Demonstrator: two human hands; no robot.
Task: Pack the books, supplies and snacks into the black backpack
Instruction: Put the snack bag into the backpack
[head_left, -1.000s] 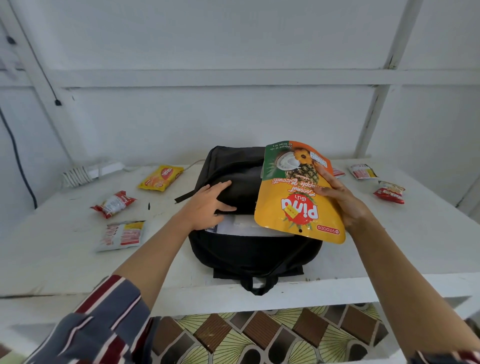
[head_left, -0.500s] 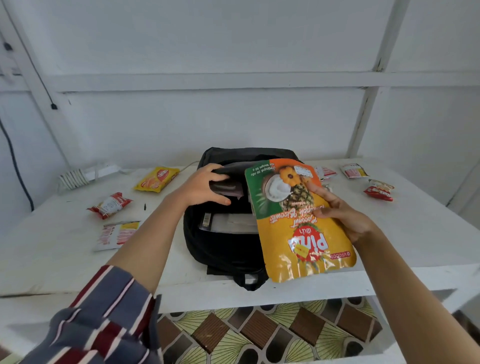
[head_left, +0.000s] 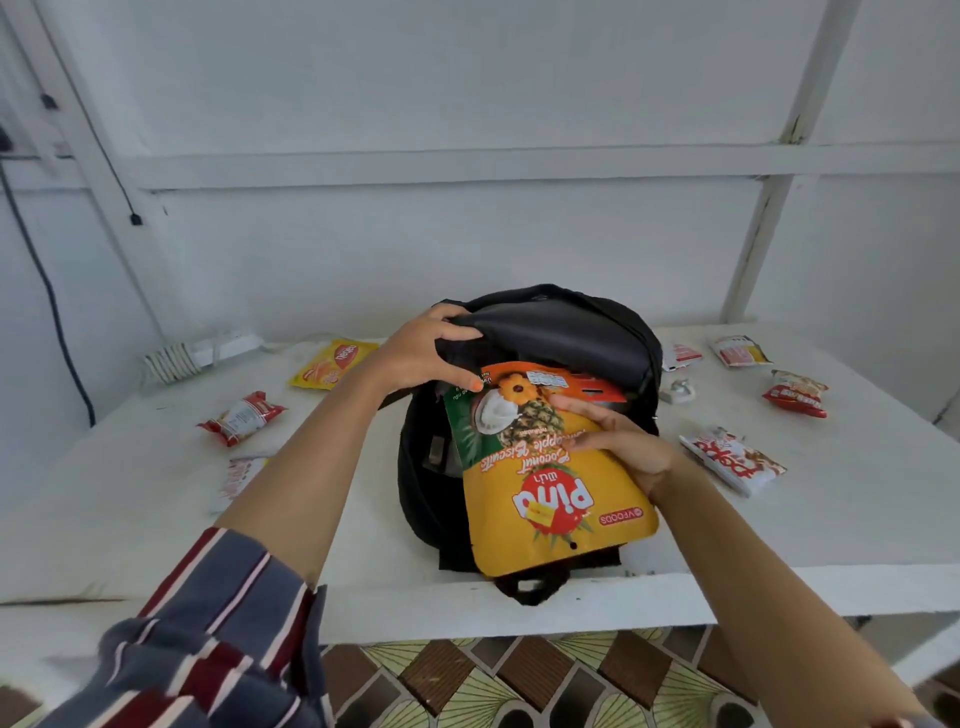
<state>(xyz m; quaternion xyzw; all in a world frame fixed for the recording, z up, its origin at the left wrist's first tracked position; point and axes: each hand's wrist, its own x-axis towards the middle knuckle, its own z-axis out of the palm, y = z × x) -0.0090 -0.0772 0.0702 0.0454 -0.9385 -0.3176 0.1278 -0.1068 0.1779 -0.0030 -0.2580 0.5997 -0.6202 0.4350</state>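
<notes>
In the middle of the frame the black backpack lies on the white surface, its opening gaping. The left hand grips the raised flap, fingers curled over its edge. The right hand grasps the yellow biscuit pouch at its right side, fingers spread on the front; the pouch's far end is tucked under the flap. Small snack packets lie scattered at left and right of the frame.
</notes>
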